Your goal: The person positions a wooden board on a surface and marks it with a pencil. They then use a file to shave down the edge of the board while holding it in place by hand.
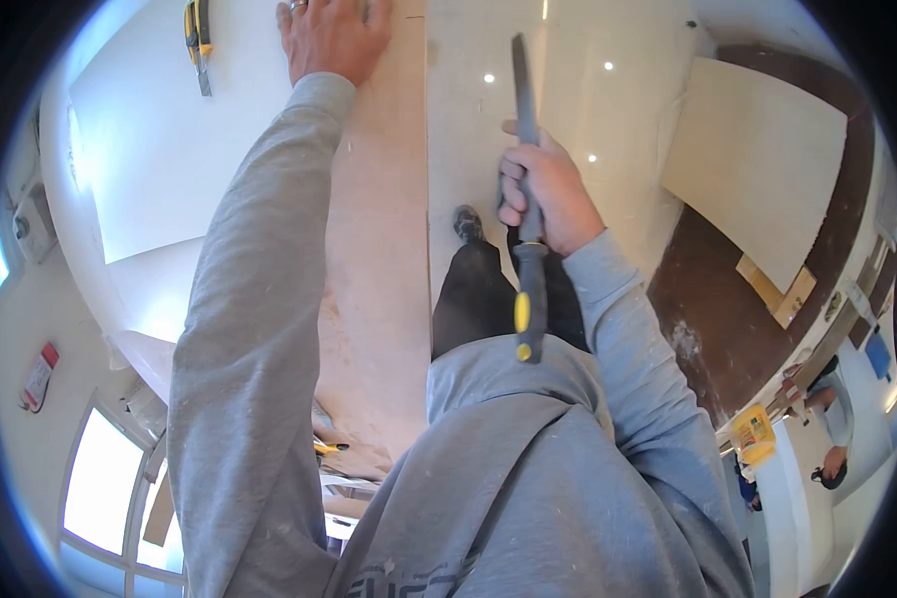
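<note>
Where the beige board (379,249) runs lengthwise away from the body, the left hand (334,38) lies on its far end, palm down, fingers loosely spread, gripping nothing. The right hand (546,194) is clenched around the file (521,80) at the top of its black-and-yellow handle, with the dark blade pointing away over the glossy floor (608,120), right of the board's edge and apart from it. Also present: a yellow-and-black knife (198,45) on the white sheet (159,149) left of the left hand; a pale panel (757,159) well off to the right.
</note>
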A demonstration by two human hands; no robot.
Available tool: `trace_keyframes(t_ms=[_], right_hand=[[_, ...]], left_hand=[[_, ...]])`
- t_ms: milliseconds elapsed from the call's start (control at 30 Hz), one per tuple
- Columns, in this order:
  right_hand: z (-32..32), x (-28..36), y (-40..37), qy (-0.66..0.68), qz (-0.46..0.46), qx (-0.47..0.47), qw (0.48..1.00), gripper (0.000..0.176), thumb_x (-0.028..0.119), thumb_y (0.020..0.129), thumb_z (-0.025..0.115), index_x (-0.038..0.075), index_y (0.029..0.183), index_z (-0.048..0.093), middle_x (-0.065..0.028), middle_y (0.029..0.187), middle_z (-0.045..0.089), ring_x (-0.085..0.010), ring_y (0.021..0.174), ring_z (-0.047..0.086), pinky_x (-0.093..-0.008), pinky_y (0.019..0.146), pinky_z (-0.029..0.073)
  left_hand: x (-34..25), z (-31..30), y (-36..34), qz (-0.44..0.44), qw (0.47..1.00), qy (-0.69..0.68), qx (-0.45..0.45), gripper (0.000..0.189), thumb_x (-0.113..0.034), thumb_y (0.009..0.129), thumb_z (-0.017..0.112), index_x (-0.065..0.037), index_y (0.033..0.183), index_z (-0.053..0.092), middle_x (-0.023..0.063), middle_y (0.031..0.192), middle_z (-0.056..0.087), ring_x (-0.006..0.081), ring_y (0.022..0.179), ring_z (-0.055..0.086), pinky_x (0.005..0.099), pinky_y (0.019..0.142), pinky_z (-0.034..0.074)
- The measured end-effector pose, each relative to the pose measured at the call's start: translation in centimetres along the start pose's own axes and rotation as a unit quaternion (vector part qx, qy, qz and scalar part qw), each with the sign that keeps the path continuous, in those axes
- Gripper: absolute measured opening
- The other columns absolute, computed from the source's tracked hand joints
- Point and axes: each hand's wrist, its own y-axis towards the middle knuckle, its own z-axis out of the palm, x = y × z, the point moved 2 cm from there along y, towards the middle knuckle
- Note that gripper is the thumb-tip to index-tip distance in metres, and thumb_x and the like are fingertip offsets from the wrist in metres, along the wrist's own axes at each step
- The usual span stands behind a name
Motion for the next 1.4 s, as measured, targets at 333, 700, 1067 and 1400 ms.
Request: trace_keyframes(t_ms=[333,700,1067,1400], right_hand=[[-8.7,-6.9,0.7,-0.028,0.073,-0.058,0.995,0.029,0.041,0.111,0.055,0.019,0.129,0.055,0.0067,0.072,0.034,-0.0028,0.050,0.027,-0.0230,0.043,0.023],[-8.4,-5.6,2.3,-0.015,-0.066,0.048,0.997,0.049,0.052,0.114,0.041,0.013,0.140,0.055,0.0079,0.075,0.033,-0.0031,0.059,0.031,-0.0214,0.054,0.029],[-8.5,-7.5,5.8,-0.014,-0.095,0.043,0.994,0.045,0.052,0.115,0.040,0.013,0.127,0.059,0.0082,0.076,0.031,-0.0043,0.065,0.029,-0.0236,0.058,0.025],[-4.6,-6.9,6.6,-0.015,-0.114,0.107,0.988,0.046,0.051,0.116,0.040,0.009,0.124,0.057,0.0062,0.078,0.034,-0.0067,0.067,0.031,-0.0254,0.060,0.028]], left_hand=[[0.0,0.3,0.1,0.033,0.999,0.012,-0.018,0.055,-0.031,0.105,0.058,-0.018,0.158,0.053,0.0171,0.165,0.047,0.0412,0.155,0.037,0.0500,0.127,0.029],[-0.4,0.0,-0.3,0.005,0.999,0.012,0.031,0.055,-0.033,0.108,0.054,-0.017,0.161,0.048,0.0170,0.168,0.043,0.0388,0.159,0.030,0.0501,0.130,0.024],[0.1,0.4,0.6,0.024,1.000,0.005,0.013,0.054,-0.036,0.108,0.052,-0.021,0.160,0.051,0.0144,0.167,0.044,0.0399,0.157,0.034,0.0492,0.127,0.031],[0.2,0.5,0.9,0.018,0.999,-0.018,0.024,0.056,-0.032,0.105,0.057,-0.019,0.159,0.052,0.0155,0.167,0.042,0.0435,0.157,0.031,0.0540,0.125,0.031]])
